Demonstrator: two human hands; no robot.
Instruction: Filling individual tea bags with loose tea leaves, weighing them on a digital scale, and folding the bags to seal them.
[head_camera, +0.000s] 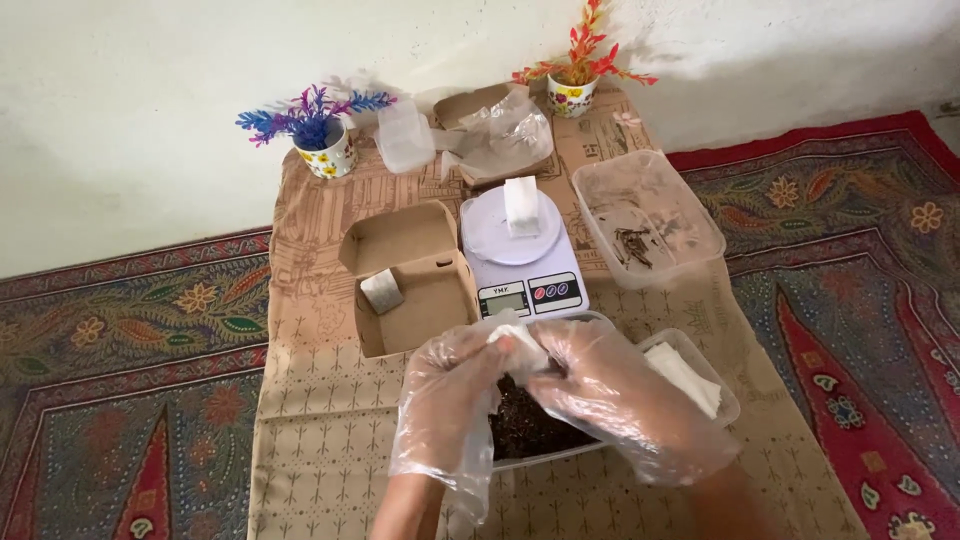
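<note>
Both my hands wear loose clear plastic gloves and meet over a clear tub (728, 405) of dark loose grains. My left hand (447, 385) and my right hand (610, 395) together pinch a small white sachet (515, 343) just above the tub. A white kitchen scale (545, 280) stands right behind them, with a white filled sachet (521, 206) upright on its round plate. To the left of the scale, an open brown cardboard box (425, 295) holds one sachet (381, 290). A stack of white empty sachets (683, 377) lies in the tub's right end.
A clear plastic tray (690, 215) with a few dark scraps sits at the right. At the back stand two mugs of artificial flowers (318, 135) (575, 80), a lidded clear container (404, 138) and a box with crumpled plastic (505, 130). A patterned carpet (130, 320) surrounds the low clothed table (320, 420).
</note>
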